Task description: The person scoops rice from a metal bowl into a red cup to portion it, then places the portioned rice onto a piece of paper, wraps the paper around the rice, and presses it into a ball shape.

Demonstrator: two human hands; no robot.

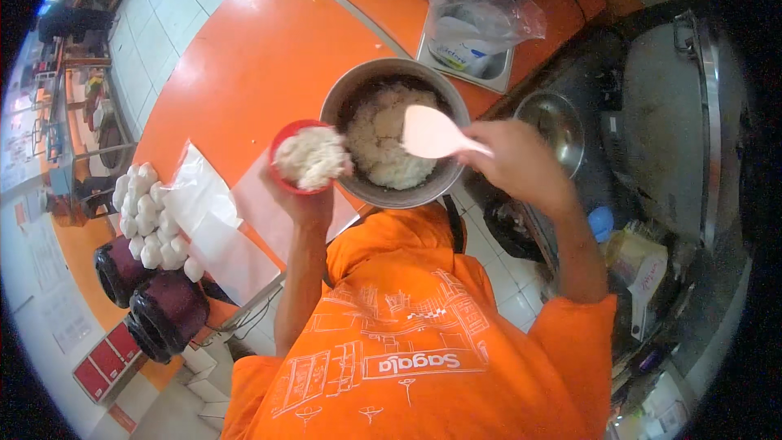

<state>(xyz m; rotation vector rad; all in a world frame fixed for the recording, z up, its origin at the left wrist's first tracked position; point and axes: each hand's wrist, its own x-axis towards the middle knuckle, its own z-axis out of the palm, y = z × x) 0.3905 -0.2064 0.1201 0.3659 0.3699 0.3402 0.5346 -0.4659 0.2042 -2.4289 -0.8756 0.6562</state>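
Observation:
My left hand [305, 208] holds a red bowl [282, 178] heaped with cooked white rice [313, 157], just left of a deep metal pot. In my right hand [504, 156] is a pale pink rice paddle [427, 132], its flat blade over the pot and its face bare of any large clump. The metal pot [400, 198] stands at the near edge of the orange table, partly filled with more rice [391, 153]. Dark inner wall shows above the rice on the far side. The bowl appears slightly blurred.
White paper sheets [229, 256] lie on the orange table [263, 61], beside a pile of white wrapped bundles [146, 214]. Behind the pot sits a steel tray [498, 79] with a plastic bag [482, 18]. A metal bowl [551, 128] rests on the dark counter at right.

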